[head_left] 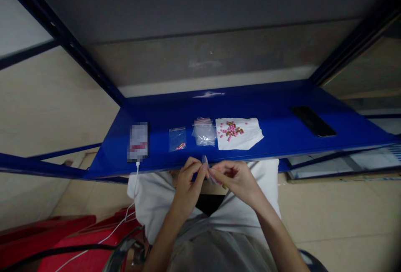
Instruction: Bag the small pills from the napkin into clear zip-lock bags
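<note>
Both hands busy: left hand [189, 176] and right hand [237, 176] each pinch a small clear bag [214, 178] between thumb and fingers. Bag sits just off the front edge of the blue shelf [275, 109], near mid-length, above the lap. Can't tell if its seal is open. Brownish capsule [224, 186] shows below the right fingers; can't tell if it's inside the bag.

Looks like fingerwork on the bag's mouth. My take: grip both sides right at the lip, thumbs opposed, light pull. Film is thin and probably slippery; yanking could tip contents out. Mouth up, contents settled low, clear of the seal line. Better done over the shelf than past its front edge, since a dropped pill would go to the lap or floor.

Surroundings: filled bag [177, 139] left of the bag stack [204, 133], pills [232, 130] on white paper [253, 138] right of that, all nearer the front edge. Phone [138, 141] by the front-left corner, black phone [313, 120] toward the right end. Elbows clear of the white cable [135, 186].
</note>
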